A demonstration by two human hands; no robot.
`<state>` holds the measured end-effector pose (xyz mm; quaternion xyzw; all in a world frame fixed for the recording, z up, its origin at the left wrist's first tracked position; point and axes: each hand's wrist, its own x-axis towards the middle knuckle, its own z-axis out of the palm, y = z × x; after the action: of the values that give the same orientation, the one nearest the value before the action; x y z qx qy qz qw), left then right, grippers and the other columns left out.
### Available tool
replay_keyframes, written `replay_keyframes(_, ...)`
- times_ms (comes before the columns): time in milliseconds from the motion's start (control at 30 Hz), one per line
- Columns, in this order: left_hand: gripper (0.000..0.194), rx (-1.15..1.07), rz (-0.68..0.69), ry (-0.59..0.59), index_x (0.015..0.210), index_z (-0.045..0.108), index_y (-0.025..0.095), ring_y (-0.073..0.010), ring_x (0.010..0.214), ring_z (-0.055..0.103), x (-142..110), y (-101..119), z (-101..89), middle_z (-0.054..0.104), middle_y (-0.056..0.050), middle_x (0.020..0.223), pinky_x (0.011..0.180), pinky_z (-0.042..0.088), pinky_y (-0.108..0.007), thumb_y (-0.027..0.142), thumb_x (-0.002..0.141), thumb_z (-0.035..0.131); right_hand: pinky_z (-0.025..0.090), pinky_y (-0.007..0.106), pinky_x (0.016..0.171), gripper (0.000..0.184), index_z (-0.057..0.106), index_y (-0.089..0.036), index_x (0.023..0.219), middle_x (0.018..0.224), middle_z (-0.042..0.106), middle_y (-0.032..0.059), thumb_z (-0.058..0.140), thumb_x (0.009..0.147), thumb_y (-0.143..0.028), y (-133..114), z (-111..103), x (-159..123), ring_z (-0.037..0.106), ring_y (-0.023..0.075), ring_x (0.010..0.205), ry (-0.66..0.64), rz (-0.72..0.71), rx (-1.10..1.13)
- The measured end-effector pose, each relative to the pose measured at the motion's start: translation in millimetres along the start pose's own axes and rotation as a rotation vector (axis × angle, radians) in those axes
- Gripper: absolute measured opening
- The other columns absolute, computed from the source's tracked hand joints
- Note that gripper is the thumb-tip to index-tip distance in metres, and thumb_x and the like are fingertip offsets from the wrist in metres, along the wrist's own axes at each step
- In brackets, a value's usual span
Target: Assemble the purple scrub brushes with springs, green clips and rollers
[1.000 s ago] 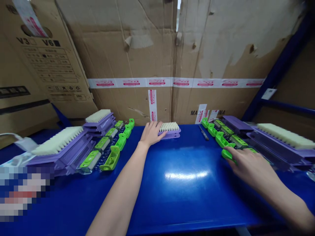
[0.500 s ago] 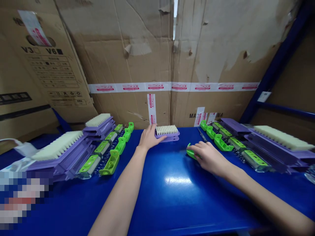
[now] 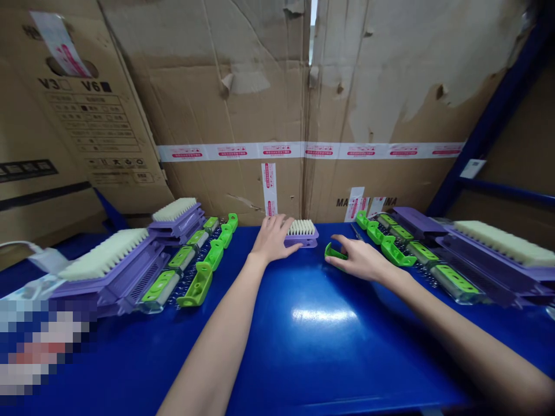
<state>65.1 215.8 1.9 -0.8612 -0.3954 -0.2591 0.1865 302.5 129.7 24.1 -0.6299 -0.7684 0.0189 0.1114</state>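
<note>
The work looks only a little way along, as far as I can tell. One purple brush block (image 3: 302,230) sits by the back edge of the table (image 3: 277,358), near the middle. Its pale bristles point up. One green piece (image 3: 333,252) is just to the right of it, a bit closer to the front edge. The two are near each other but not touching, so nothing seems to be joined here yet

Many other parts lie in rows, and they look like they are left to do. Toward the left edge there are four green end pieces (image 3: 200,284), a line of green-topped clear blocks (image 3: 159,288) and some purple boxes with pale pads (image 3: 104,254). Toward the right edge there are three loose green pieces (image 3: 398,252), more clear blocks (image 3: 457,283) and more purple boxes (image 3: 503,242)

The left hand (image 3: 272,238) is at the left end of the brush block. Its fingers are spread wide, and its thumb reaches out in front. It seems to touch the block, but I can't tell if this grip squeezes it

The right hand (image 3: 361,257) has a small, tight grip. It pinches the green piece between thumb and fingers, and one finger sticks out above it
</note>
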Motion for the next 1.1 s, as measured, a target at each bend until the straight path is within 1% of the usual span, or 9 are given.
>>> replay_keyframes(67,0.067,-0.008,-0.009,-0.030,0.130,0.045,0.017,-0.0306,0.123,0.043,0.5,-0.8,2.2,0.050,-0.016,0.131,0.103,0.029,-0.046,0.061,0.080,0.052,0.045,0.032,0.081,0.066,0.041,-0.014,0.137,0.116,0.063,0.0160,0.057,0.080,-0.043,3.9,1.3,-1.6,0.062,0.0262,0.101,-0.037,-0.039,0.008)
replay_keyframes(167,0.066,-0.047,-0.089,-0.068,0.130,0.043,0.018,-0.0292,0.117,0.048,0.0,-2.9,4.8,0.054,-0.014,0.125,0.097,0.037,-0.043,0.060,0.080,0.053,0.045,0.032,0.084,0.066,0.039,-0.014,0.139,0.120,0.062,0.0158,0.058,0.077,-0.028,8.3,2.2,-0.5,0.061,0.0259,0.105,-0.063,-0.038,0.010)
replay_keyframes(333,0.067,-0.065,-0.157,-0.081,0.129,0.043,0.020,-0.0288,0.111,0.051,-0.9,-3.3,5.2,0.053,-0.013,0.119,0.090,0.042,-0.040,0.060,0.078,0.056,0.045,0.030,0.073,0.068,0.038,-0.015,0.139,0.096,0.068,0.0105,0.059,0.078,-0.033,5.3,0.8,10.8,0.065,0.0239,0.086,-0.002,-0.004,0.117)
replay_keyframes(500,0.066,-0.065,-0.138,-0.069,0.129,0.043,0.020,-0.0283,0.110,0.052,-1.5,-1.8,2.4,0.054,-0.012,0.119,0.090,0.042,-0.040,0.059,0.078,0.058,0.045,0.029,0.070,0.069,0.043,-0.016,0.135,0.088,0.066,0.0058,0.066,0.073,-0.037,-4.8,-0.7,26.6,0.061,0.0195,0.077,0.117,-0.005,0.306)
replay_keyframes(700,0.067,-0.049,-0.149,-0.041,0.126,0.045,0.019,-0.0280,0.109,0.054,-1.5,-1.7,2.9,0.056,-0.011,0.117,0.090,0.043,-0.039,0.060,0.075,0.061,0.048,0.030,0.070,0.065,0.049,-0.013,0.131,0.089,0.064,0.0078,0.064,0.074,-0.042,-7.5,5.0,45.5,0.061,0.0187,0.079,0.236,0.168,0.518)
replay_keyframes(833,0.065,-0.051,-0.153,-0.045,0.126,0.044,0.020,-0.0269,0.109,0.055,-2.0,-1.8,4.9,0.055,-0.010,0.118,0.089,0.045,-0.037,0.059,0.076,0.060,0.049,0.026,0.053,0.065,0.042,-0.011,0.134,0.089,0.065,0.0099,0.059,0.079,-0.042,-4.6,19.0,58.7,0.061,0.0169,0.067,0.183,0.327,0.708)
replay_keyframes(933,0.064,-0.044,-0.159,-0.056,0.127,0.044,0.022,-0.0272,0.109,0.055,-2.3,-1.1,5.4,0.054,-0.011,0.120,0.084,0.047,-0.037,0.059,0.077,0.059,0.046,0.024,0.042,0.065,0.041,-0.012,0.134,0.092,0.065,0.0122,0.057,0.080,-0.043,-3.1,29.6,69.9,0.061,0.0172,0.065,0.182,0.428,0.794)
replay_keyframes(1000,0.063,-0.025,-0.165,-0.066,0.126,0.044,0.022,-0.0279,0.109,0.055,-2.5,-0.3,5.1,0.055,-0.011,0.119,0.082,0.048,-0.037,0.059,0.078,0.059,0.048,0.024,0.042,0.064,0.042,-0.012,0.134,0.096,0.065,0.0133,0.057,0.080,-0.043,-2.6,35.0,76.3,0.061,0.0179,0.068,0.210,0.472,0.842)
replay_keyframes(1100,0.061,0.016,-0.153,-0.085,0.125,0.046,0.021,-0.0289,0.107,0.055,-3.1,0.9,3.9,0.055,-0.012,0.116,0.079,0.049,-0.037,0.060,0.079,0.057,0.054,0.026,0.048,0.062,0.042,-0.012,0.133,0.101,0.064,0.0140,0.057,0.081,-0.042,-2.3,40.2,80.6,0.063,0.0185,0.073,0.240,0.482,0.942)
